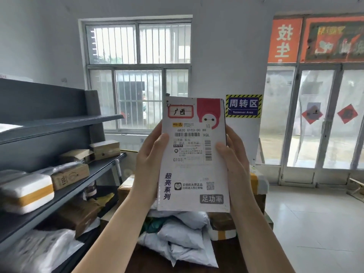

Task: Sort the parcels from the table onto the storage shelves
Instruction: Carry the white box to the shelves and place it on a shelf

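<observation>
Both the left hand (pixel 151 160) and right hand (pixel 234 164) grasp a flat parcel (pixel 194 154) upright above the surface (pixel 226 257), apparently reading its label; next comes choosing a spot on the shelves (pixel 65 186).

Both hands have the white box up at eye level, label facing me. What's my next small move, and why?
Probably swing the white box left toward the grey shelves: left hand and right hand grip its sides, and the middle shelf looks to have room.

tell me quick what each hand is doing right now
Left hand: closed on the left edge of the white parcel, held upright.
Right hand: closed on the same parcel's right edge.
</observation>
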